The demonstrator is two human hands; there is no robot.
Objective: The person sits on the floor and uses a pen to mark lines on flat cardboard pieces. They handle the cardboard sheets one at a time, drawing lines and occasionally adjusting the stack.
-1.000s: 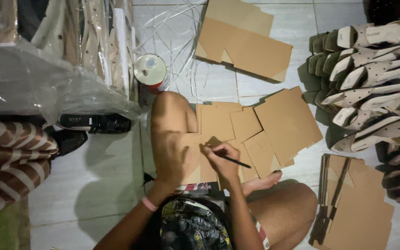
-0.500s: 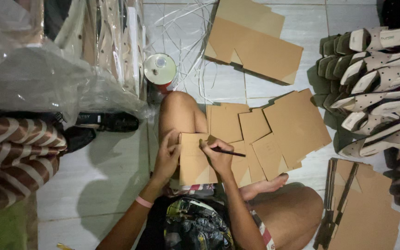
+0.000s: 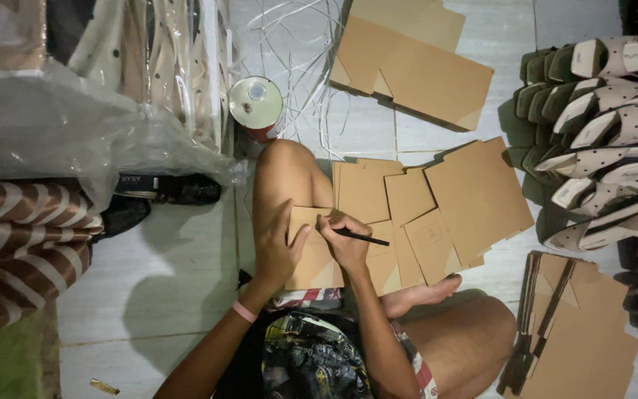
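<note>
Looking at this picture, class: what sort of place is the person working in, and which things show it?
Probably a small home footwear workshop. The person sits on a tiled floor, the right hand marking a cardboard piece with a pen, beside rows of sandals and cut cardboard sheets.

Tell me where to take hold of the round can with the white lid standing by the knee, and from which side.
Grip the can around its round wall just under the white lid, coming from above. It stands upright, the lid is flat with no handle, and the knee and plastic bag crowd its sides, so the top looks freest.
</note>
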